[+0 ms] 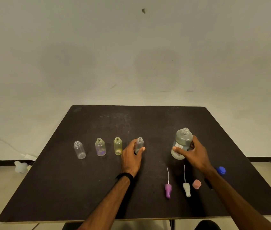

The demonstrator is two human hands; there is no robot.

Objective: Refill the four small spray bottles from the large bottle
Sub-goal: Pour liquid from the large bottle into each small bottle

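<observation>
left hand (132, 155) grips rightmost small bottle (139, 145) in the tabletop (81, 188) row; right hand (193, 152) wraps the uncapped large bottle (182, 140) mid-body. light stiff plastic, likely slick; holding low steadies the pour.

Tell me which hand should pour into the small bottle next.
Right. The right hand already grips the uncapped large bottle, while the left hand steadies the small bottle beside it.

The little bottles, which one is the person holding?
The rightmost small bottle, the clear one closest to the large bottle. The left hand wraps around it; the other three, clear, purplish and yellowish, stand untouched to its left.
</observation>
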